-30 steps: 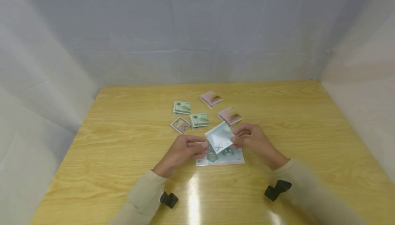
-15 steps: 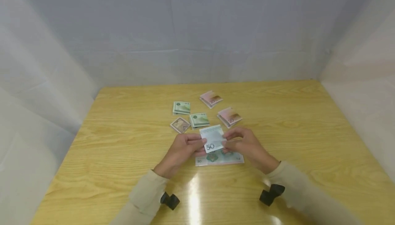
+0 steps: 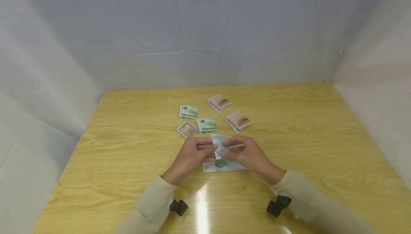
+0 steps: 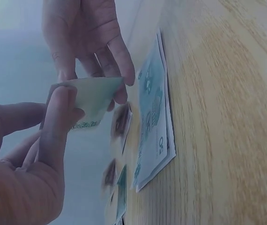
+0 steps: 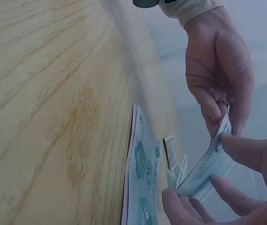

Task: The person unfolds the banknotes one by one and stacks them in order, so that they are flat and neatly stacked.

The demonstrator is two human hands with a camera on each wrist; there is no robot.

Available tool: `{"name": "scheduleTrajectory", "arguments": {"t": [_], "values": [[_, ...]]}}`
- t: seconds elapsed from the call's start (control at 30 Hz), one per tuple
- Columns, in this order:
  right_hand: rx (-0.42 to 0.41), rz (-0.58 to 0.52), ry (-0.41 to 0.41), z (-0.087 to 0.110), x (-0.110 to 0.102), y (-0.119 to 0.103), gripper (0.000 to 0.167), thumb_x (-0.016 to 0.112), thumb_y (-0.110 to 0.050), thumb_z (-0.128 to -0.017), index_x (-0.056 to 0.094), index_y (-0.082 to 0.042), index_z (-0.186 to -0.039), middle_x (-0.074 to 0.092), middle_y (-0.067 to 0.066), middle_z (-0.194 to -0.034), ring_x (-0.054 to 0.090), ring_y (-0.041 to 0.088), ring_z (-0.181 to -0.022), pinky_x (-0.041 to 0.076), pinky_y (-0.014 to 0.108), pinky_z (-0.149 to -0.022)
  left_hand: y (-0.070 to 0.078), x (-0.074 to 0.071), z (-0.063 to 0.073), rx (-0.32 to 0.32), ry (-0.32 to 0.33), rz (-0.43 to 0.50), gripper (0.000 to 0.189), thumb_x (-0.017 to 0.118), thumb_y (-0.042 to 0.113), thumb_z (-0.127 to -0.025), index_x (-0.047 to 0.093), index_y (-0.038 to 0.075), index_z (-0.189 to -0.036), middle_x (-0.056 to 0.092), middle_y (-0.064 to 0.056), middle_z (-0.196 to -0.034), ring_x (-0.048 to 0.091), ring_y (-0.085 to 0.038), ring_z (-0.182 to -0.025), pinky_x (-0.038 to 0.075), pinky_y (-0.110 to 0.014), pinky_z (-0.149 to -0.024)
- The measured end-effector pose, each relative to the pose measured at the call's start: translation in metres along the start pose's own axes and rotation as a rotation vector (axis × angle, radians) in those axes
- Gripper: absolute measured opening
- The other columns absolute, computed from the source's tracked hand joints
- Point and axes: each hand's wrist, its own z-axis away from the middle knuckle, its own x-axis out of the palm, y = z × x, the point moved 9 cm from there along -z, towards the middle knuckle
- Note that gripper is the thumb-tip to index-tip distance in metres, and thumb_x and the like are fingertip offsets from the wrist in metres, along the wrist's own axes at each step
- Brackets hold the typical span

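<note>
Pinching a banknote (image 3: 218,140) — thin, folded paper

On the table (image 3: 321,137), one 20 note (image 3: 219,102) lies nearest the far edge, about midway along it. A second 20 note (image 3: 238,121) lies before it, more towards the right edge. Towards the left edge is a back-left banknote (image 3: 188,112); before it and to its right lies a middle banknote (image 3: 207,124), with a diamond-set banknote (image 3: 187,129) just left of that. In front of them all, midway between the left and right edges, lies a stack of 50 notes (image 3: 210,167). Above it, a held 50 note (image 3: 219,139) sits between the left hand (image 3: 189,156) and right hand (image 3: 253,155).
</note>
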Motion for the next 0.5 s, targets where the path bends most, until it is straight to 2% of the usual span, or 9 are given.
{"name": "scheduleTrajectory", "arguments": {"t": [0.23, 0.5], "values": [[0.003, -0.079, -0.070, 0.003, 0.009, 0.000, 0.050, 0.079, -0.030, -0.090, 0.063, 0.000, -0.127, 0.059, 0.016, -0.134, 0.063, 0.037, -0.118, 0.059, 0.044, -0.096, 0.003, 0.004, 0.001, 0.038, -0.054, 0.053, 0.036, 0.067, 0.012, -0.099, 0.062, -0.011, -0.126, 0.069, -0.027, -0.117, 0.074, -0.030, -0.096, 0.063, -0.036, -0.086], [-0.018, -0.096, -0.089, 0.004, 0.013, -0.007, 0.045, 0.079, -0.032, -0.090, 0.066, -0.004, -0.123, 0.064, 0.012, -0.127, 0.065, 0.031, -0.114, 0.059, 0.041, -0.097, 0.003, 0.003, 0.001, 0.064, -0.066, 0.059, 0.041, 0.070, 0.015, -0.097, 0.061, -0.012, -0.127, 0.068, -0.027, -0.119, 0.072, -0.032, -0.101, 0.063, -0.036, -0.087]]}}
